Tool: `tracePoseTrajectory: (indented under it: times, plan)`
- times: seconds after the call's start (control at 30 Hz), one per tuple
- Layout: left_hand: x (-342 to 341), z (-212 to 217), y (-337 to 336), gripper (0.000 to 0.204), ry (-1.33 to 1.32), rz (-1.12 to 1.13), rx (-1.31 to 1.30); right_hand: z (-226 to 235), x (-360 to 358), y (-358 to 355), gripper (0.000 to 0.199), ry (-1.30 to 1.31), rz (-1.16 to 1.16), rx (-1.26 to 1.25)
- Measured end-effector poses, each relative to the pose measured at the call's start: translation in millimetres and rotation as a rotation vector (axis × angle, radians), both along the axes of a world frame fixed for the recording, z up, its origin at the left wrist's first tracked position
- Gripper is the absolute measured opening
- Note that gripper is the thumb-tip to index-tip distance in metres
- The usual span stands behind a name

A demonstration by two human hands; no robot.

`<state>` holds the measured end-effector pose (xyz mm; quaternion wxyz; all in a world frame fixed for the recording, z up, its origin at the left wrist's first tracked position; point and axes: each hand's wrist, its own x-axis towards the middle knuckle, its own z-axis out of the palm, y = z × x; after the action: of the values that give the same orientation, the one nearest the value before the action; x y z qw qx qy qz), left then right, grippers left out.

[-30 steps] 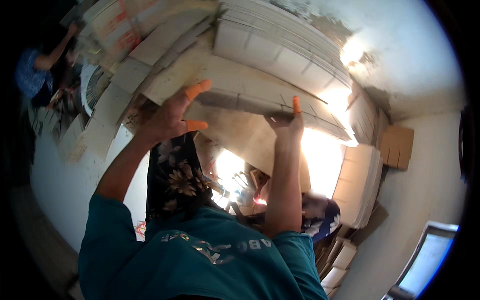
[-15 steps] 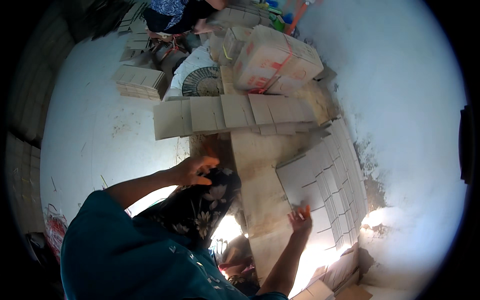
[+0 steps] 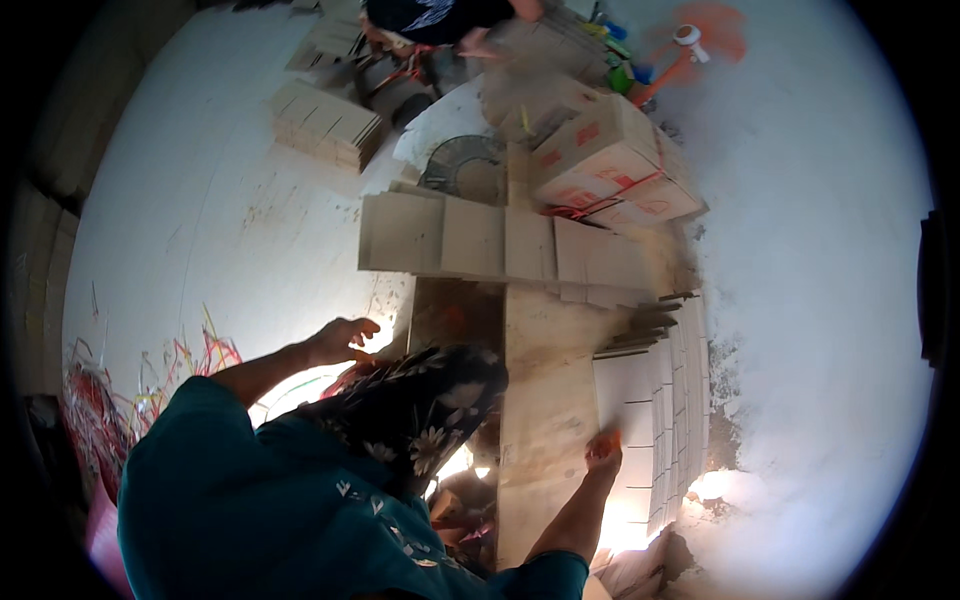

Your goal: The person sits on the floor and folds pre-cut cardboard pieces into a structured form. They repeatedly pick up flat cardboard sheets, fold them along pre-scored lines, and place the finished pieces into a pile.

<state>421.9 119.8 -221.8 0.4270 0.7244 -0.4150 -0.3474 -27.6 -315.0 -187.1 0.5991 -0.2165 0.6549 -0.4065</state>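
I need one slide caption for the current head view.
Right hand near slotted cardboard sheets, left hand near flowered fabric.

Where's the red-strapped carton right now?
Head view, upper right of centre: the carton sits just beyond the row of cardboard sheets, with the orange fan above it in frame.

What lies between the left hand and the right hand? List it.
In the head view, going from the left hand to the right hand: dark flowered clothing, then a bare stretch of tan board.
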Motion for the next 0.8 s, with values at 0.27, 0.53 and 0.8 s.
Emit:
tracePoseTrajectory:
  times: [0.27, 0.53, 0.8]
  plan:
    - [18, -39, 53, 0.048, 0.197, 0.163, 0.162, -5, -6, 14, 0.034, 0.344, -0.009, -0.066]
    - [68, -123, 74, 0.054, 0.394, 0.547, 0.201, 3, -1, 8, 0.041, 0.505, -0.115, 0.042]
    - [159, -161, 30, 0.069, -0.019, 0.507, 0.155, 67, 225, 102, 0.036, 0.842, 0.691, -1.115]
